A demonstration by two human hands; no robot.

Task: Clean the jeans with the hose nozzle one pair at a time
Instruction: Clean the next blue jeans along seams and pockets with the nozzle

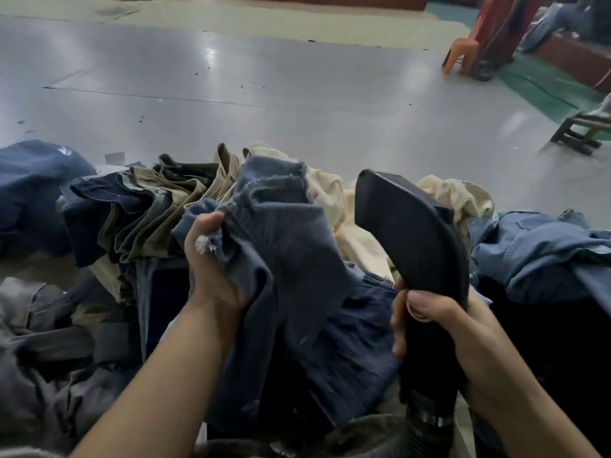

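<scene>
Along the near edge of the grey table (pixel 297 87), over a heap of clothes, the person works with both hands. The left hand (pixel 211 266) has its fingers curled tight into a bunch of blue-grey jeans (pixel 287 246), thumb up beside the frayed hem, so that the cloth stands lifted above the pile. The right hand (pixel 439 322) is wrapped round the lower neck of the black hose nozzle (pixel 413 233), thumb laid across the front and fingertips showing on the left side; the nozzle's broad flat head rises just beside the held jeans, and I cannot tell if it touches them. Below the grip a metal clamp (pixel 429 418) joins the nozzle to a ribbed hose (pixel 426 438).

One pair is in hand and one nozzle. Round them lie a stack of folded dark and khaki trousers (pixel 145 206) to the left, cream garments (pixel 363 223) behind, light blue denim (pixel 542 249) to the right and grey clothes (pixel 43 352) at the near left corner; their number cannot be counted. Beyond the far right corner stands one orange plastic chair (pixel 463 54).
</scene>
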